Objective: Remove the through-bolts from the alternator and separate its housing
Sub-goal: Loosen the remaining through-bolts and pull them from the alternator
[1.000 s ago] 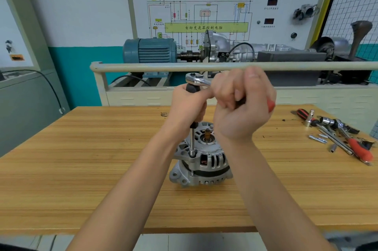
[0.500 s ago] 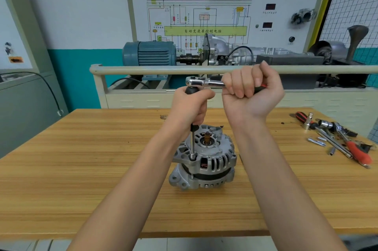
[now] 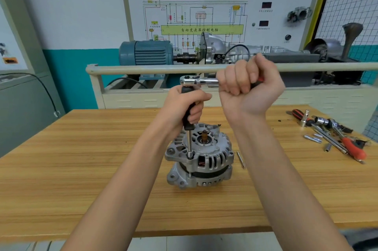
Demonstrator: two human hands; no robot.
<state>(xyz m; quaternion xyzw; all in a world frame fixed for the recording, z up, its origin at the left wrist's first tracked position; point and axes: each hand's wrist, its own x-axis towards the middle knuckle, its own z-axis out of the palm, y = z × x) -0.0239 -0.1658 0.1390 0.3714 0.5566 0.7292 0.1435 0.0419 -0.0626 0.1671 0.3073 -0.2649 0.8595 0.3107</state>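
A silver alternator [image 3: 201,158] stands on the wooden table [image 3: 81,169], shaft end up. A chrome ratchet [image 3: 196,81] sits on top of a black-handled extension [image 3: 189,140] whose socket rests on a through-bolt at the housing's front left. My left hand [image 3: 184,105] grips the black handle of the extension just under the ratchet head. My right hand [image 3: 248,89] grips the ratchet's handle, which points to the right. A loose bolt [image 3: 241,159] lies on the table just right of the alternator.
Several sockets, bits and red-handled tools [image 3: 331,134] lie scattered at the table's right end. Behind the table runs a grey rail [image 3: 143,69] in front of a training stand with a blue motor [image 3: 146,52] and a gearbox.
My right hand has swung the ratchet handle from near me round to the right. The left hand has stayed on the extension. The view has shifted slightly.
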